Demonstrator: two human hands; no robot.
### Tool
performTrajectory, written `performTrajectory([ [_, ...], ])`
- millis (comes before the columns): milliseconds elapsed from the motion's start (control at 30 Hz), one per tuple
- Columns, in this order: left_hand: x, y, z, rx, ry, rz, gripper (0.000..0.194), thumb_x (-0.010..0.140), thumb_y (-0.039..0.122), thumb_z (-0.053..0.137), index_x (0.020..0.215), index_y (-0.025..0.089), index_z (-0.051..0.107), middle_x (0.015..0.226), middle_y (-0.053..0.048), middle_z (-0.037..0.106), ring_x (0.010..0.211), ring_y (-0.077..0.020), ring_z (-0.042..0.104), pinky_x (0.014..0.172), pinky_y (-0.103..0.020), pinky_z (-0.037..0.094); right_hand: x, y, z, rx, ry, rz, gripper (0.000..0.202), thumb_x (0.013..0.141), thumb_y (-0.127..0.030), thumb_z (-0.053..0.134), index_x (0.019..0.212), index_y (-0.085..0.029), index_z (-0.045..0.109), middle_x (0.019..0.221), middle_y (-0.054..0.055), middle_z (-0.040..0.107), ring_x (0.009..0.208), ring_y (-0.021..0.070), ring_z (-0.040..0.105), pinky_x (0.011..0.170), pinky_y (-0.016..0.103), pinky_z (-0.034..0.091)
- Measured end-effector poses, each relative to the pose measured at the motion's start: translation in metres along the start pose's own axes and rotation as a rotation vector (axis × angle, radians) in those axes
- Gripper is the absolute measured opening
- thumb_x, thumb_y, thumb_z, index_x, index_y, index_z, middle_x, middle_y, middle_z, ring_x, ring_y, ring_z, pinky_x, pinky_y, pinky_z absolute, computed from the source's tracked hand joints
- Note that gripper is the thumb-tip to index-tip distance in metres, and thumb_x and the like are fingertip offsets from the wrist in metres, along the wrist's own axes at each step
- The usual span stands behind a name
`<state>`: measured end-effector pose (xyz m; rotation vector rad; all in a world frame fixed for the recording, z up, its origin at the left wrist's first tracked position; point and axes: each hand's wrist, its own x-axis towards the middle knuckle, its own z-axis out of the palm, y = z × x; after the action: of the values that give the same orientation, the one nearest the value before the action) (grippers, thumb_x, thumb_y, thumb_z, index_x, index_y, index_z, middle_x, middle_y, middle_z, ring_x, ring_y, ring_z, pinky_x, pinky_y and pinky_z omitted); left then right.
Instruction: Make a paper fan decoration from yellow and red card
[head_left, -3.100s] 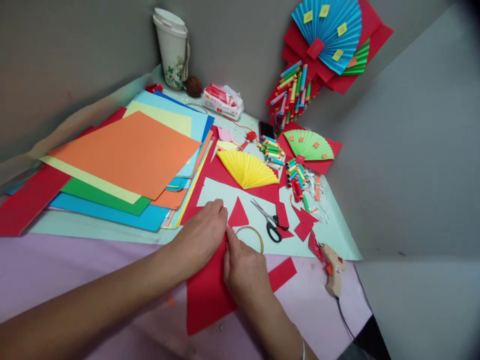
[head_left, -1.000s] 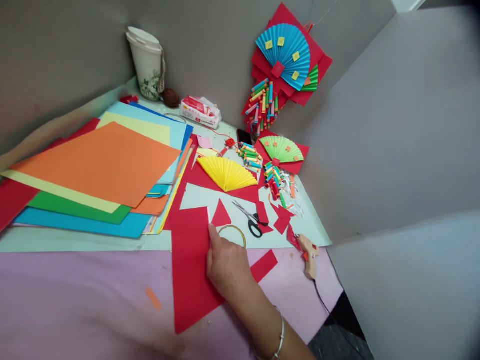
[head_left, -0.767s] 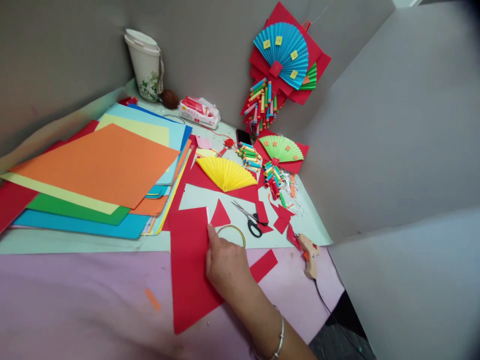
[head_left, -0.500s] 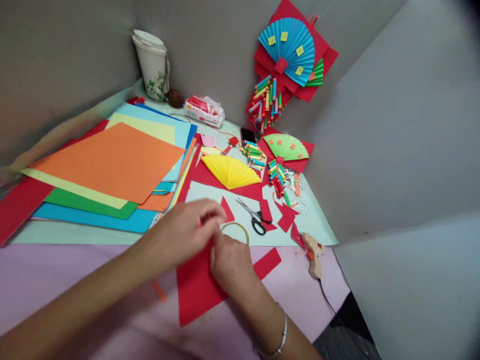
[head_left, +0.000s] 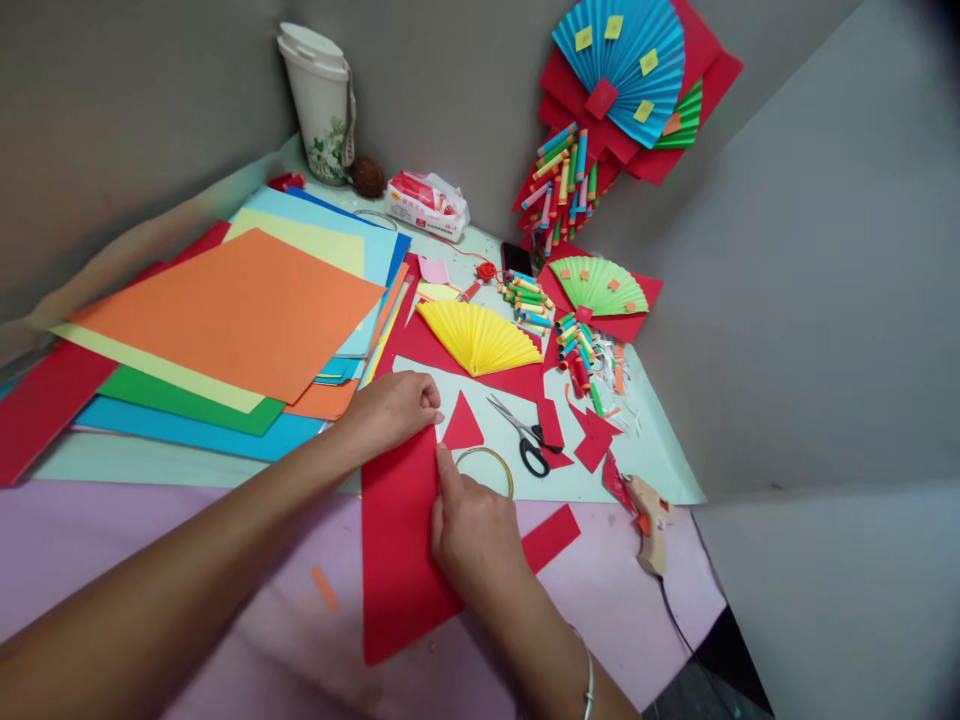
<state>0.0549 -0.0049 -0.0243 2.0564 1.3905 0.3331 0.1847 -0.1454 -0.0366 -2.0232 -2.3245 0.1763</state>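
Note:
A large sheet of red paper (head_left: 401,540) lies near the front edge of the table, partly over the pale green sheet. At its top edge my left hand (head_left: 397,408) is closed, fingers curled; what is between its fingertips, if anything, is too small to make out. Along the paper's right edge, my right hand (head_left: 480,525) has its index finger against the edge and its other fingers closed at the paper. Just beyond my hands are a red triangle (head_left: 463,424), a tape roll (head_left: 511,474) and scissors (head_left: 526,440) with black handles.
Coloured sheets (head_left: 232,310) are stacked at the left. A yellow fan (head_left: 480,338) and small paper rolls (head_left: 526,302) lie farther back. A glue gun (head_left: 651,525) with a cord is at the right. A white cup (head_left: 319,100) stands at the back; a blue fan (head_left: 637,60) hangs above.
My hands, close together before, have separated: my left hand is at the paper's top edge, and my right index finger now extends along its side. The view has shifted slightly.

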Motion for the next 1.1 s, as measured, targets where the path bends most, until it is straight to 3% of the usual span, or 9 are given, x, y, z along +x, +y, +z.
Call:
performTrajectory([
  [200, -0.0018, -0.0042, 0.0034, -0.007, 0.035, 0.027, 0.014, 0.074, 0.035, 0.062, 0.080, 0.024, 0.058, 0.091, -0.002, 0.068, 0.079, -0.0204, 0.063, 0.060, -0.029, 0.039, -0.0006, 0.0025, 0.0011, 0.017, -0.009, -0.006, 0.061, 0.083, -0.014, 0.048, 0.144, -0.009, 0.043, 0.085, 0.009, 0.072, 0.065, 0.0223, 0.068, 0.052, 0.030, 0.048],
  [633, -0.0032, -0.0073, 0.0037, 0.022, -0.024, 0.087, 0.015, 0.073, 0.036, 0.064, 0.075, 0.024, 0.056, 0.088, 0.000, 0.057, 0.069, -0.0176, 0.057, 0.057, -0.030, 0.036, -0.0020, 0.0029, 0.0033, -0.028, 0.000, -0.008, 0.063, 0.082, -0.015, 0.049, 0.144, -0.011, 0.042, 0.080, 0.008, 0.072, 0.059, 0.0203, 0.066, 0.047, 0.027, 0.044],
  [1100, -0.0075, -0.0064, 0.0012, 0.043, -0.085, 0.092, 0.024, 0.068, 0.043, 0.067, 0.080, 0.025, 0.056, 0.092, -0.001, 0.058, 0.066, -0.0188, 0.058, 0.055, -0.032, 0.038, -0.0050, 0.0002, -0.0014, -0.052, -0.022, 0.009, 0.062, 0.084, -0.015, 0.049, 0.146, -0.013, 0.039, 0.081, 0.007, 0.071, 0.061, 0.0200, 0.066, 0.048, 0.027, 0.044],
])
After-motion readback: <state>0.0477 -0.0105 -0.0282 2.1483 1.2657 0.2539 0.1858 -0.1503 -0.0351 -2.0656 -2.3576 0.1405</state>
